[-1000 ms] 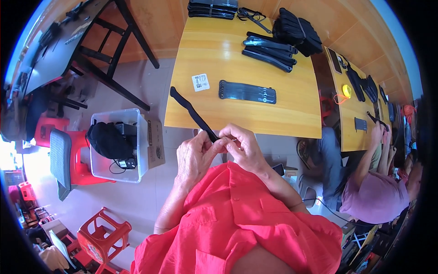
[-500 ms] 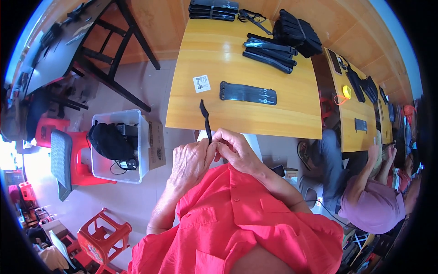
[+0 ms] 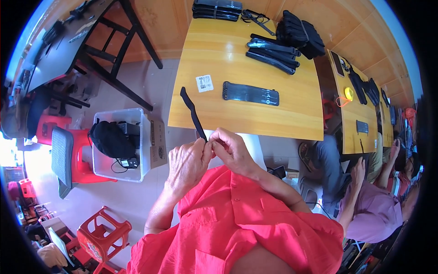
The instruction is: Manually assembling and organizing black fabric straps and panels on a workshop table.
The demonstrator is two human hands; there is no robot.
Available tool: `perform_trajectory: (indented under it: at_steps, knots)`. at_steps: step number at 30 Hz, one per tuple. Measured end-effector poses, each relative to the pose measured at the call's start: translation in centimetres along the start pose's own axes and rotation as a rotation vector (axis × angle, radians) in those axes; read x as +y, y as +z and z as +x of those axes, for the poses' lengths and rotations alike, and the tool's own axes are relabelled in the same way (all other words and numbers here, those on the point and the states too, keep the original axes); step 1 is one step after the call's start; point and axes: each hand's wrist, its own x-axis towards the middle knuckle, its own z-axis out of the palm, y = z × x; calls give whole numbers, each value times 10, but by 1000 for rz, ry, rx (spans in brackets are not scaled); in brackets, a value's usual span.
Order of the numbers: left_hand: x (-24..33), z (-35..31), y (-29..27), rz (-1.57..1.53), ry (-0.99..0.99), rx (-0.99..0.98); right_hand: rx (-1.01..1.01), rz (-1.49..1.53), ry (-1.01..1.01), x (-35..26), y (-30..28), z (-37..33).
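A narrow black strap (image 3: 191, 110) rises from between my hands, its free end angled up and left over the near left corner of the yellow table. My left hand (image 3: 186, 165) pinches its lower end between thumb and fingers. Close against it, my right hand (image 3: 233, 151) is also closed at the same end; the fingertips meet and hide that end. Beyond them on the table lie a flat black banded pack (image 3: 251, 94) and a white printed label (image 3: 204, 83).
Farther back are a bundle of black strips (image 3: 273, 54), a dark padded bundle (image 3: 300, 34) and a black stack (image 3: 216, 10). On the left stand a clear plastic bin (image 3: 119, 176) and a red stool (image 3: 104, 235). A co-worker in a purple shirt (image 3: 378, 212) sits at the right.
More of the strap shows above my hands, and its free end has swung up and to the left. My hands stay together. The co-worker's near hand has come down from the table edge.
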Motion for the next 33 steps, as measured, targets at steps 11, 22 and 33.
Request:
perform_trajectory:
  at_steps: [11,22,33]
  knots:
    - [-16,9,-4,-826,-156,-312,-255,865,324,19,-17,6]
    - [-3,13,9,-478,-147,-81,-162,733,313,16,-14,4]
    - [13,17,-4,-854,-156,-112,-119,867,276,4,-19,8]
